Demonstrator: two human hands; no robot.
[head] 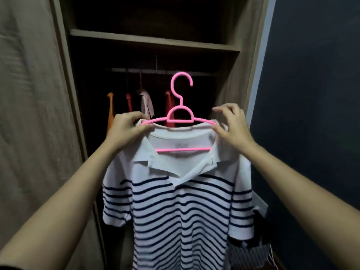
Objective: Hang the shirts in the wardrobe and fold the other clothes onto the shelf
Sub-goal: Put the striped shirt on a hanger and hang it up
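A white polo shirt with navy stripes [175,207] hangs on a pink plastic hanger [180,116] held up in front of the open wardrobe. My left hand [126,131] pinches the shirt's left shoulder together with the hanger's arm. My right hand [231,125] pinches the collar and hanger arm at the right shoulder. The hanger's hook [182,80] points up, below and in front of the wardrobe rail [136,70].
Several garments in orange, red and pale pink [145,103] hang on the rail's left part. A wooden shelf [153,40] runs above the rail. A wardrobe door [29,114] stands at left, a dark blue wall [311,94] at right. Dark striped clothes [251,254] lie at lower right.
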